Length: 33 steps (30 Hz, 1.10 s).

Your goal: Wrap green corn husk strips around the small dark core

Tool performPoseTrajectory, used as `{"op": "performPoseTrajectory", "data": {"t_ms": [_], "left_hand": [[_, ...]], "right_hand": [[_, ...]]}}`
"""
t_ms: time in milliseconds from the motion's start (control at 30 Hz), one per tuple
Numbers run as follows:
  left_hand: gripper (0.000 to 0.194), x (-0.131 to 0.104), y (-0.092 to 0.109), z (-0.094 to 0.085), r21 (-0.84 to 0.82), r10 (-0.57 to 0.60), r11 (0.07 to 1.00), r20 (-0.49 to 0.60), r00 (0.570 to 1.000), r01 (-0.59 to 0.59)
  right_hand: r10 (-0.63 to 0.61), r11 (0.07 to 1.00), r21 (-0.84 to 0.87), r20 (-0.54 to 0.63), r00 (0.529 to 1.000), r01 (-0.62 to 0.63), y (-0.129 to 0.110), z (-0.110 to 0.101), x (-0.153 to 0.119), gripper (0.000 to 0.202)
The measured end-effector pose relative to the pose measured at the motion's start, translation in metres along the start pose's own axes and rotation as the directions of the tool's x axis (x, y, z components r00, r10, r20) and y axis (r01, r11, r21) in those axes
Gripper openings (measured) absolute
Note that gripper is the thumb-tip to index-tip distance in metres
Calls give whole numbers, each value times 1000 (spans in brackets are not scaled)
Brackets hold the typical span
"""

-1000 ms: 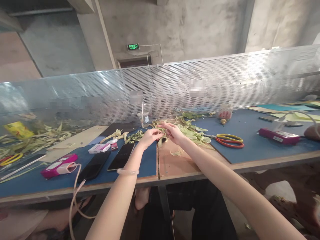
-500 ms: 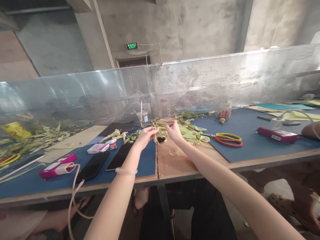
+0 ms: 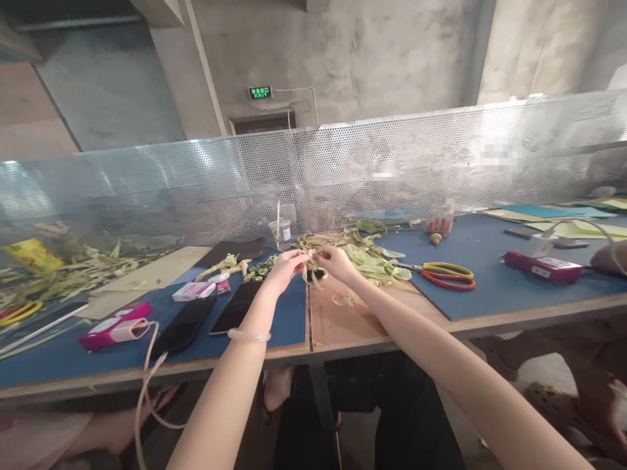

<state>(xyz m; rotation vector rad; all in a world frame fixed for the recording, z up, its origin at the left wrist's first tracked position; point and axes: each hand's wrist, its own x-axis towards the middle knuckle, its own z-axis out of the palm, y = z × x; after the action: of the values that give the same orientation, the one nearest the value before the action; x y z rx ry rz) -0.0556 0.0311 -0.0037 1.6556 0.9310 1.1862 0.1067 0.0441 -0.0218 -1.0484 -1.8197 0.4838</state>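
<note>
My left hand [image 3: 284,269], with a pale bangle on the wrist, pinches a wilted leafy stalk [image 3: 313,277] above the table's middle. Close beside it, my right hand [image 3: 336,262] has its fingers closed on the same stalk; the fingertips hide the exact hold. Pale green leaves hang below the fingers. A heap of cut leaves [image 3: 375,261] lies just right of my hands on a wooden board [image 3: 343,323]. To the left is a small pile of dark green buds [image 3: 259,268] beside some pale trimmed stems [image 3: 228,266].
Scissors with red and yellow handles [image 3: 448,275] lie to the right, near a jar [image 3: 439,219]. Two phones [image 3: 183,326], a power bank [image 3: 115,325] and a cable are at left. A perforated metal screen [image 3: 333,170] closes off the back. Another person's hand [image 3: 610,258] shows far right.
My right hand has moved slightly down and left, closer to my left hand. The left hand stays nearly in place.
</note>
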Motion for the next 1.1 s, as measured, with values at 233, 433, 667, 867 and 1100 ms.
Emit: {"op": "performPoseTrajectory", "data": {"t_ms": [233, 433, 667, 867, 1100], "left_hand": [[20, 3, -4, -4, -17, -15, 1000, -33, 999, 14], [21, 3, -4, -3, -21, -42, 999, -44, 998, 41], [20, 4, -7, -6, -12, -66, 998, -48, 997, 65], [21, 5, -13, -9, 40, -86, 995, -56, 995, 88], [21, 3, -11, -5, 131, -63, 989, -43, 997, 68]], "right_hand": [[117, 993, -13, -115, 986, -120, 12, -5, 8, 23], [189, 979, 116, -213, 959, -167, 19, -9, 9, 22], [172, 936, 345, -271, 947, -71, 13, -13, 9, 23], [110, 866, 500, -245, 963, 28, -4, -19, 7, 24], [-39, 797, 603, -10, 999, 38, -20, -17, -3, 22]]}}
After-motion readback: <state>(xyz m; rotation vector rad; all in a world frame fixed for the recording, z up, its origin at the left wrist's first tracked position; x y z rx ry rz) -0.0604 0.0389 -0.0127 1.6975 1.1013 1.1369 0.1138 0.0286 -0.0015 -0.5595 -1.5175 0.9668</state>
